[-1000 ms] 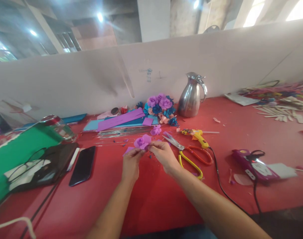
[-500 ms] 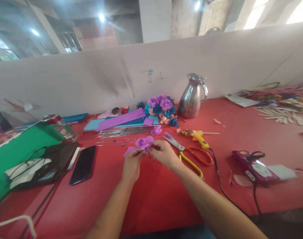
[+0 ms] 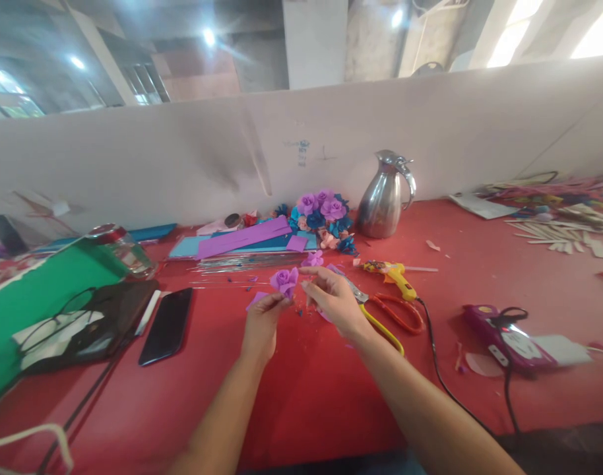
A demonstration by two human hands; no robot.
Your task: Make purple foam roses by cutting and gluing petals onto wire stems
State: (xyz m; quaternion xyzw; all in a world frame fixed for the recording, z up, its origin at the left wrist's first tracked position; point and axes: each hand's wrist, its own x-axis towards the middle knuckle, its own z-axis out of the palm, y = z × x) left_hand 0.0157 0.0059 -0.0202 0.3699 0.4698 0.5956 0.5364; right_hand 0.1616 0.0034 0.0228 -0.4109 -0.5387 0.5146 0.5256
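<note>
Two bare forearms reach from the near edge over a red table [image 3: 306,396]. The left hand [image 3: 262,323] pinches one purple foam rose [image 3: 284,280] by its base, holding it just above the surface at centre; a flat purple scrap pokes out beside the fingers. The right hand [image 3: 334,300] sits just right of the rose with thumb and forefinger drawn together, gripping what may be a small petal or wire, too small to tell. One more loose purple flower [image 3: 312,258] lies just beyond the hands, and a bunch of finished flowers [image 3: 321,214], purple, blue and pink, too clustered to count, stands at the far side. Right of the hands: one pair of scissors [image 3: 385,315] with one yellow and one orange handle, and one yellow glue gun [image 3: 393,274] with a black cord. Far right of centre stands one steel jug [image 3: 383,198]; near right, one purple power strip [image 3: 502,326]. Left of the hands lies one dark phone [image 3: 166,324], then one black pouch [image 3: 91,323] and one green sheet [image 3: 29,297]. Stacked purple and blue foam sheets [image 3: 242,241] lie at the far centre. A pale partition wall [image 3: 183,158] backs the table, with concrete ceiling and lamps above.
</note>
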